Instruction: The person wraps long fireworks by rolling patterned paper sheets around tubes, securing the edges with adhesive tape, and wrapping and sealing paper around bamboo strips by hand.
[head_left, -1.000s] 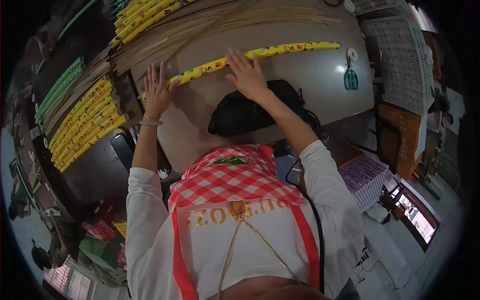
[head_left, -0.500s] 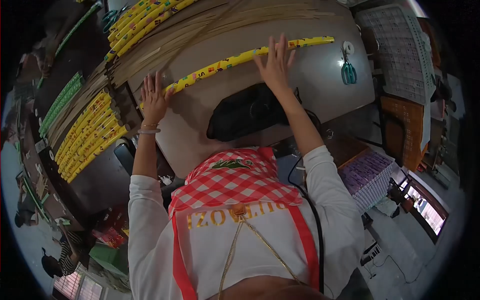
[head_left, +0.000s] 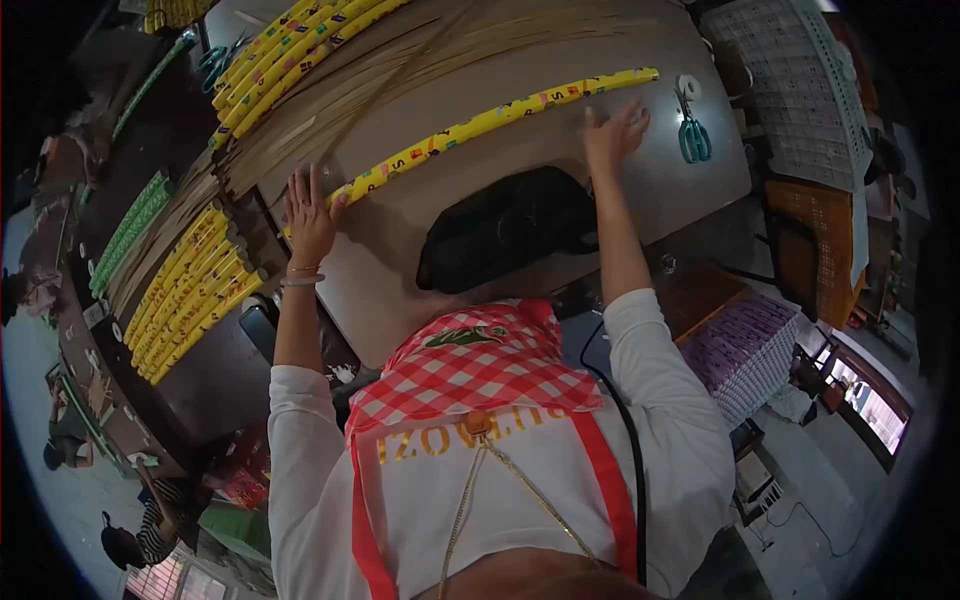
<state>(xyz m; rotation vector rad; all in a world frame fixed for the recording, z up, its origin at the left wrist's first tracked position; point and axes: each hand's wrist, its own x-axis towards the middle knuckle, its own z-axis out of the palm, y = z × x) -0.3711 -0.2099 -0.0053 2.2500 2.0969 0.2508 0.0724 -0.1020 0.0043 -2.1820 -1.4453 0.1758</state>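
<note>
A long yellow tube (head_left: 470, 128) with a colourful letter print lies across the table in front of me. My left hand (head_left: 312, 222) rests with stretched fingers at the tube's left end, its thumb against the tube. Part of that end is hidden under the hand. Close below the tube's right part, my right hand (head_left: 613, 140) is apart from it, fingers loosely bent and holding nothing. Teal-handled scissors (head_left: 692, 138) lie to the right of that hand, beside a white tape roll (head_left: 688, 88). Between my forearms sits a black bag (head_left: 505, 230).
Several yellow tubes (head_left: 290, 65) lie at the far left, with more yellow tubes (head_left: 190, 300) nearer on the left. Thin brown strips (head_left: 420, 75) spread along the table's back. A white basket (head_left: 790, 90) stands at right. Other people, one in a striped shirt (head_left: 160, 520), are at left.
My right hand has come off the tube and moved right, toward the scissors. My left hand stays at the tube's left end. The view has shifted slightly.
</note>
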